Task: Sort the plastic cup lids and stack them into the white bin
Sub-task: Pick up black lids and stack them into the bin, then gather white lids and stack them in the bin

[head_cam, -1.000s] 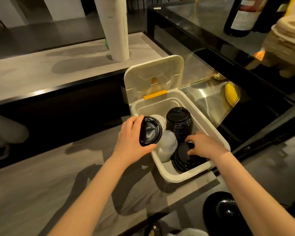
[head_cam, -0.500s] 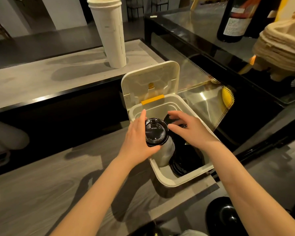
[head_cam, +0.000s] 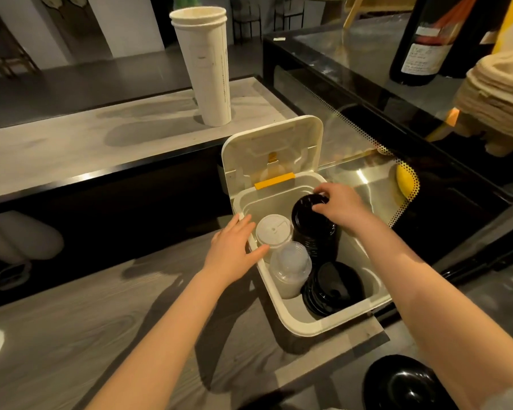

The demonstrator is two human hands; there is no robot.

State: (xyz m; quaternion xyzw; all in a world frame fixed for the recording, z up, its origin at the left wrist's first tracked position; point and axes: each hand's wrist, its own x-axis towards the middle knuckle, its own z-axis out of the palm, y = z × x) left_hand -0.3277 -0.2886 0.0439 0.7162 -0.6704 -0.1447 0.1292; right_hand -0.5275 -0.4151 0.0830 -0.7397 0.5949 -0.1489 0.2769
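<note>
The white bin (head_cam: pixel 326 325) sits on the wooden counter with its hinged cover (head_cam: pixel 274 149) standing open behind it. Inside stand a tall stack of black lids (head_cam: pixel 308 224) at the back, a low stack of black lids (head_cam: pixel 333 287) at the front, a stack of flat clear lids (head_cam: pixel 273 230) and a stack of domed clear lids (head_cam: pixel 290 266) on the left. My right hand (head_cam: pixel 342 205) curls its fingers over the top lid of the tall black stack. My left hand (head_cam: pixel 234 247) lies with straight fingers on the bin's left rim, thumb touching the flat clear lids.
A tall stack of white paper cups (head_cam: pixel 205 66) stands on the raised ledge behind. To the right is a glass display case (head_cam: pixel 367 128) with a dark bottle (head_cam: pixel 424 39) and stacked paper trays (head_cam: pixel 498 90) on top. A black bowl (head_cam: pixel 403 383) sits at the lower right.
The black lid that my left hand held has gone onto the tall black stack under my right hand. My left hand, now empty, dropped to the bin's left rim.
</note>
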